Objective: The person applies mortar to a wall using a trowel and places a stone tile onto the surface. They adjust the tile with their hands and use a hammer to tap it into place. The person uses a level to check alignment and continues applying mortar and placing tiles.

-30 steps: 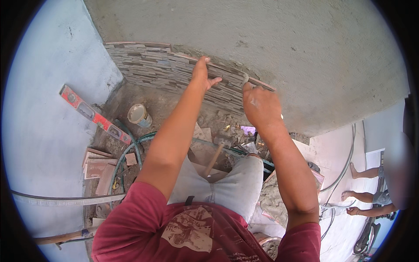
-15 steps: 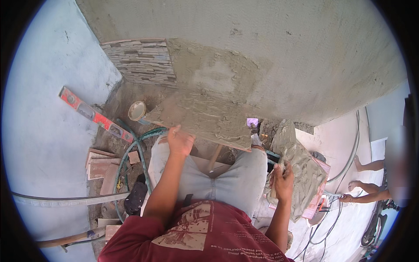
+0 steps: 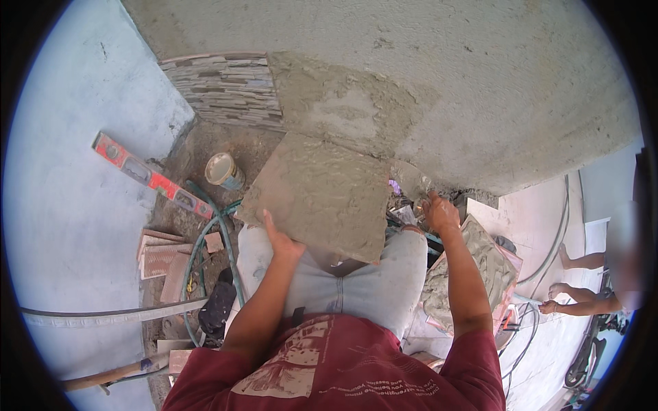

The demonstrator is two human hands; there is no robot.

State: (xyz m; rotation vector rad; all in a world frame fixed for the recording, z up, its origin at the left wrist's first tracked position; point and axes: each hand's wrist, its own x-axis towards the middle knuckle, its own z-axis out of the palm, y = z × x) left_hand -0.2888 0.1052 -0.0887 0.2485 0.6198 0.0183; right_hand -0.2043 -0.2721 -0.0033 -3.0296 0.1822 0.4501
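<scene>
1. Head view: your left hand (image 3: 282,241) grips the mortar-coated tile (image 3: 321,195) above your jeans (image 3: 401,277).
2. Your right hand (image 3: 442,214) grasps a trowel (image 3: 411,179).
3. One-handed support could let the tile tip under trowel pressure.

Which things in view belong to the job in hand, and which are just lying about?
Seemingly in use:
Square grey-coated tile, left hand at its near edge
Flat grey trowel in the right hand
Heaped grey mortar

Apparently lying about:
Long red spirit level
Round whitish bucket
Looped green hose
</scene>
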